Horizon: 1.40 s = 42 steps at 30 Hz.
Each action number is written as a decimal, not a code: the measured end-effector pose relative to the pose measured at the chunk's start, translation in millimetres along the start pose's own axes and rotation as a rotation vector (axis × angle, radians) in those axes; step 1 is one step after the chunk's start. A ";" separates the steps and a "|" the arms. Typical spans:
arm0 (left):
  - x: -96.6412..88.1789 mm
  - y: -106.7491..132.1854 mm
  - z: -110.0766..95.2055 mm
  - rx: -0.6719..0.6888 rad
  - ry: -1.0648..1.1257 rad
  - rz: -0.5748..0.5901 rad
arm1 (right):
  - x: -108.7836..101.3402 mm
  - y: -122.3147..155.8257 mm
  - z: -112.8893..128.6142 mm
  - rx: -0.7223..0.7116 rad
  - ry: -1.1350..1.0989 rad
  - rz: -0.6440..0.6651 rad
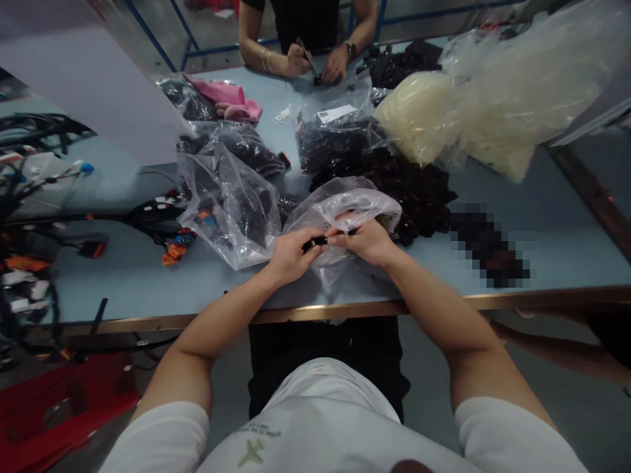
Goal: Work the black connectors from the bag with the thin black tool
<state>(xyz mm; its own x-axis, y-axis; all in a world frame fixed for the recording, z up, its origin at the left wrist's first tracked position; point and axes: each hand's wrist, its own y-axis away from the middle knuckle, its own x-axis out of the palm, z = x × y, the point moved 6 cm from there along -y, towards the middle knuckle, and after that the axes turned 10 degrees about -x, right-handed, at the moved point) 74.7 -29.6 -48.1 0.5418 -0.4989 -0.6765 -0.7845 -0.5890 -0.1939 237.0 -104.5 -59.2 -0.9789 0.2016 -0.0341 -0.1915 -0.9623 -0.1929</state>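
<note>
The left hand (290,256) and right hand (362,242) are pinching a black connector (315,244), fingers closed, just above the blue table (557,256), beside a clear bag (345,209); farther along the table, a label (336,113) is showing, unreadable.

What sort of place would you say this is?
Probably a wiring-harness workshop: a light-blue workbench holds clear bags of black connectors and a wiring harness with coloured plugs, with a co-worker working opposite.

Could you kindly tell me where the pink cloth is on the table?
In the head view, the pink cloth lies on the far side of the table, left of centre, beside a clear bag of black parts.
</note>
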 end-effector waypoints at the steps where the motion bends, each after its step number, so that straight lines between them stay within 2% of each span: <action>1: -0.2 0.6 -1.3 0.017 0.011 -0.010 | 0.6 0.2 0.6 0.018 -0.015 0.018; 6: 0.3 3.9 -3.6 0.059 0.034 -0.047 | 5.7 1.4 1.2 0.118 -0.102 0.102; 9: 0.7 4.4 -2.0 0.064 0.025 -0.058 | 7.5 2.1 0.7 0.130 -0.142 0.075; 13: -2.4 1.9 -5.2 0.076 0.081 -0.073 | 3.3 3.5 1.0 0.091 -0.120 -0.008; 18: -4.3 -1.4 -7.2 -0.035 0.146 -0.046 | -5.2 6.3 -4.8 0.118 -0.201 -0.140; 21: -5.0 -0.9 -4.1 -0.076 0.196 -0.069 | -11.5 7.1 -8.0 0.078 -0.242 -0.264; 26: -3.7 -0.7 -0.6 -0.056 0.195 -0.100 | -23.1 8.3 -10.8 0.018 -0.127 -0.384; 31: -2.8 0.2 1.9 -0.100 0.166 -0.076 | -22.6 8.5 -4.4 -0.009 -0.128 -0.352; 33: -1.9 1.0 3.1 -0.117 0.204 -0.053 | -20.9 9.4 -0.8 -0.043 -0.176 -0.351; 35: -0.2 1.6 4.6 -0.129 0.262 -0.023 | -16.4 9.8 1.2 -0.076 -0.200 -0.297; 38: 2.3 1.8 6.6 -0.147 0.322 0.011 | -11.1 11.1 2.0 -0.095 -0.181 -0.234; 42: 3.6 1.2 5.4 -0.158 0.336 0.029 | -10.2 13.4 12.0 -0.102 -0.093 -0.253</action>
<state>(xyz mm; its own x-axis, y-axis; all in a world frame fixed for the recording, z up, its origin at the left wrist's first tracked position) 74.0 -28.7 -54.6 0.6091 -0.6823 -0.4043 -0.7591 -0.6493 -0.0478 243.5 -121.7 -49.6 -0.9043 0.4105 0.1167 -0.4265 -0.8595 -0.2817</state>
